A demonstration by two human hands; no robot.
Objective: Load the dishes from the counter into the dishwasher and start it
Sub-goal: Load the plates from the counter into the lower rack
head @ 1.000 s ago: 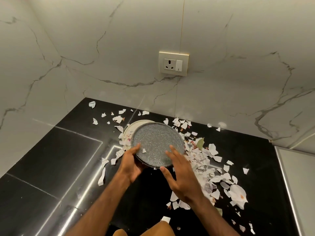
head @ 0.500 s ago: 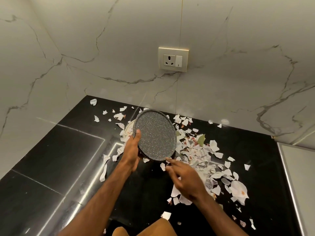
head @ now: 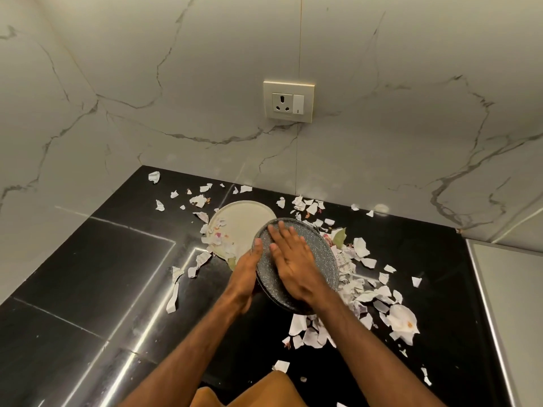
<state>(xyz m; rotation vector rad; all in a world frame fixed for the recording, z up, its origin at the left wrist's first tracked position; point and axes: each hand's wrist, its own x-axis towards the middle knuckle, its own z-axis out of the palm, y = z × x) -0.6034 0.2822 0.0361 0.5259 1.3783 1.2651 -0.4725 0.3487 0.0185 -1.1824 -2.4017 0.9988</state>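
Grey plate [head: 321, 254] looks stiff, weighty, breakable: left hand [head: 248, 271] grips its left rim, right hand [head: 293, 262] flat-fingered on its face, so carry by opp. rims.

You're in a home kitchen — black stone counter [head: 88, 274], marble-look wall tiles [head: 205, 69], a wall socket [head: 289, 101] — with plates [head: 244, 221] on it.
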